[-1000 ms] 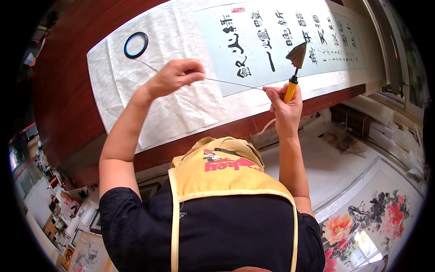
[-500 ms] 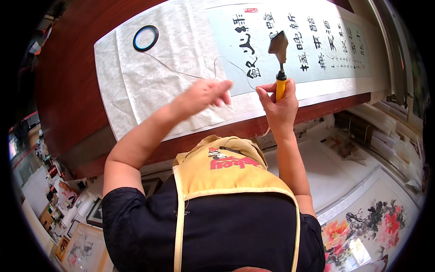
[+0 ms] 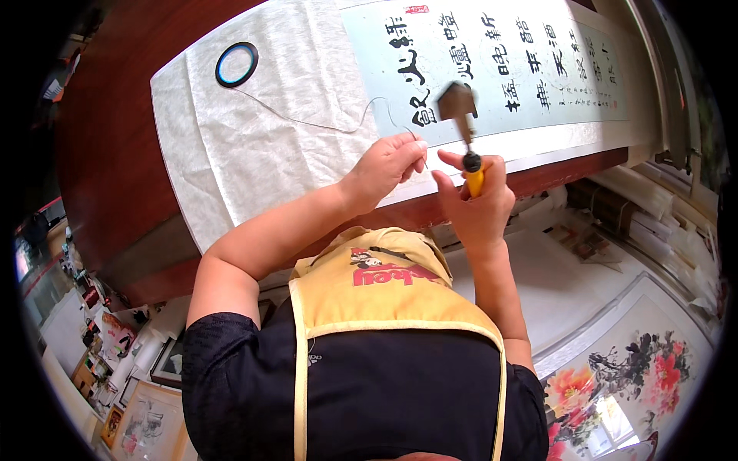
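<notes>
My left hand [image 3: 386, 170] is closed in a pinch on the end of a thin dark strip [image 3: 323, 125], just over the near edge of the paper. The strip curves back across the white paper to a narrow black tape roll [image 3: 254, 61], which lies flat at the upper left. To the right, my right hand [image 3: 483, 203] holds a small trowel [image 3: 457, 101] by its yellow handle, with the metal blade pointing up and away. Its thumb and forefinger are apart, the other fingers wrapped round the handle. The blade is motion-blurred and hangs over a pale blue calligraphy scroll [image 3: 384, 69].
A sheet of wrinkled white paper [image 3: 192, 123] covers the left of a dark red table [image 3: 108, 154]. Rolled papers [image 3: 638, 196] are stacked beneath the right side. A flower painting [image 3: 638, 376] lies lower right, and framed pictures [image 3: 146, 419] stand lower left.
My left hand has moved right and now pinches the strip's end. The right thumb and forefinger have parted and let go of the strip. The trowel has come nearer and tilted left.
</notes>
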`<state>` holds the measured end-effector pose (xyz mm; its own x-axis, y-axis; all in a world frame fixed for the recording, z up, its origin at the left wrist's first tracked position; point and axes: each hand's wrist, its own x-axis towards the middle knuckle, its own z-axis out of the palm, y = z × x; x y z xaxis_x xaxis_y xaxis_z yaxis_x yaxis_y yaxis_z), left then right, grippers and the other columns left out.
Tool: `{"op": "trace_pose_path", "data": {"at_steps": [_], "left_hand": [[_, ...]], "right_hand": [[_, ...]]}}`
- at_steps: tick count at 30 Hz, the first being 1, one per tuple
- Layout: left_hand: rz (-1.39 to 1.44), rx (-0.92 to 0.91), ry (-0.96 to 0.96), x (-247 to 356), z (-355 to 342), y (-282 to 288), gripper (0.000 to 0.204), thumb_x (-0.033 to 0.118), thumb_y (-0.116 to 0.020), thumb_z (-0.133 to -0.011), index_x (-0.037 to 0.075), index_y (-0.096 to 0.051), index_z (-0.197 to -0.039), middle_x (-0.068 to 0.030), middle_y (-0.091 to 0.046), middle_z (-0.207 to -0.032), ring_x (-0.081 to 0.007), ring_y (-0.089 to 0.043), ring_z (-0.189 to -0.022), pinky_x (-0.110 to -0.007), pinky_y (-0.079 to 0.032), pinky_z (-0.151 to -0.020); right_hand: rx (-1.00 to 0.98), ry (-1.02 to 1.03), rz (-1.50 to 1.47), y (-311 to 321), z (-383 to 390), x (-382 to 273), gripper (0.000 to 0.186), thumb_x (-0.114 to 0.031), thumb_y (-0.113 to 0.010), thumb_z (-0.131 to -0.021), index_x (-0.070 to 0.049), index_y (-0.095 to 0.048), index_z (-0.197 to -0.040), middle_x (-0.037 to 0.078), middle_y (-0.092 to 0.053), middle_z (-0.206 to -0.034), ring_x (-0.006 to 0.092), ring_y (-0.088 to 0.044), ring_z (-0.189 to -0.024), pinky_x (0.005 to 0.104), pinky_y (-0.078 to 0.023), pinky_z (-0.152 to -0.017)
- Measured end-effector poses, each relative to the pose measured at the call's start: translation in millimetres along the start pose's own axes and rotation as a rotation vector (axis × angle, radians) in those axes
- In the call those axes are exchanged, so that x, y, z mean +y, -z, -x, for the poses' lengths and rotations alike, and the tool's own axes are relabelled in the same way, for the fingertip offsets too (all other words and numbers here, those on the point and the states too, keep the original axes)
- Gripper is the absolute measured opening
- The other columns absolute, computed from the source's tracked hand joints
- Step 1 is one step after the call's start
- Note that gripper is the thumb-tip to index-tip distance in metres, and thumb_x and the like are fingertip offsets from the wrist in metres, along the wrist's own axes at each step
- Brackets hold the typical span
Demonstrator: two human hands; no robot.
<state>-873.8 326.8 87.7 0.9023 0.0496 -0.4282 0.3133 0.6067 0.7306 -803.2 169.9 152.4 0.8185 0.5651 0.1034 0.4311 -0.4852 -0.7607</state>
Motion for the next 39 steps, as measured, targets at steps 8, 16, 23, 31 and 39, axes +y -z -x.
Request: {"op": "trace_pose_path", "data": {"at_steps": [8, 16, 23, 31, 39], "left_hand": [[-0.375, 0.029, -0.294, 0, 10, 11, 0.026, 0.026, -0.047, -0.106, 0.007, -0.058, -0.091, 0.0028, -0.055, -0.082, -0.0049, -0.045, -0.075, -0.022, -0.041, -0.072], [-0.697, 0.074, -0.504, -8, 6, 18, 0.027, 0.023, -0.048, -0.104, 0.005, -0.056, -0.085, 0.0009, -0.052, -0.079, -0.0086, -0.045, -0.073, -0.025, -0.042, -0.070], [-0.138, 0.307, -0.398, 11, -28, 85, 0.022, 0.021, -0.053, -0.099, 0.009, -0.063, -0.083, 0.0019, -0.057, -0.076, -0.0052, -0.047, -0.070, -0.023, -0.040, -0.066], [-1.154, 0.772, -0.471, 82, -32, 255, 0.049, 0.048, -0.062, -0.095, 0.002, -0.063, -0.109, -0.0124, -0.066, -0.098, -0.0222, -0.059, -0.085, -0.035, -0.050, -0.080], [-0.013, -0.029, 0.407, 5, 34, 79, 0.030, 0.035, -0.066, -0.097, 0.007, -0.069, -0.108, 0.0072, -0.059, -0.082, 0.0017, -0.048, -0.061, -0.013, -0.036, -0.051]], "right_hand": [[-0.118, -0.434, -0.676, -6, 1, 11, 0.026, -0.001, -0.070, -0.091, -0.007, -0.044, -0.096, 0.009, -0.074, -0.092, 0.0007, -0.047, -0.058, 0.0182, -0.037, -0.049], [-0.168, -0.422, -0.653, -31, -1, 16, 0.039, -0.011, -0.082, -0.082, -0.006, -0.047, -0.099, 0.002, -0.066, -0.082, 0.0010, -0.048, -0.063, 0.0174, -0.039, -0.056], [-0.272, -0.494, -0.635, -44, -5, 21, 0.038, -0.009, -0.081, -0.081, -0.007, -0.046, -0.096, 0.002, -0.063, -0.080, 0.0025, -0.048, -0.063, 0.0201, -0.041, -0.058], [-0.297, -0.506, -0.570, -78, -8, 34, 0.040, -0.009, -0.082, -0.081, -0.006, -0.045, -0.098, 0.005, -0.064, -0.082, 0.0097, -0.059, -0.076, 0.0248, -0.048, -0.069], [-0.288, -0.533, -0.630, -74, -1, 40, 0.041, -0.010, -0.082, -0.082, -0.005, -0.045, -0.098, 0.005, -0.065, -0.082, 0.0076, -0.057, -0.073, 0.0237, -0.047, -0.065]]}}
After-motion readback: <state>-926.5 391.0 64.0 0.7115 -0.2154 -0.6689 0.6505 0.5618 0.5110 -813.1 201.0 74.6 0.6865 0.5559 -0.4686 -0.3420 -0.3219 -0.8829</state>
